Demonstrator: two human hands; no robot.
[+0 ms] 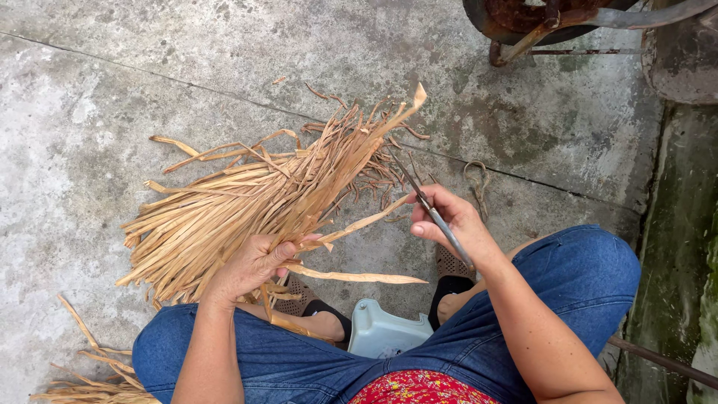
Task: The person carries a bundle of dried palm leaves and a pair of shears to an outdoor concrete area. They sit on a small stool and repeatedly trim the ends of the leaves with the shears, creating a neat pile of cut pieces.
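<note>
Upper left of frame: bare grey concrete floor [112, 97], open passage. Centre: fanned bundle of dry tan leaf strips [247, 202] blocks. Upper right: rusty round metal vessel [523, 19] obstructs. Lower left corner: loose tan leaf strips [90, 378] litter the floor.

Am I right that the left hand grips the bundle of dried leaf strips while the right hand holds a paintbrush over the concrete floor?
Not quite. The head view shows the right hand holding a thin metal blade, not a paintbrush. The rest stands: the left hand grips the bundle of dried leaf strips over the concrete floor.
</note>
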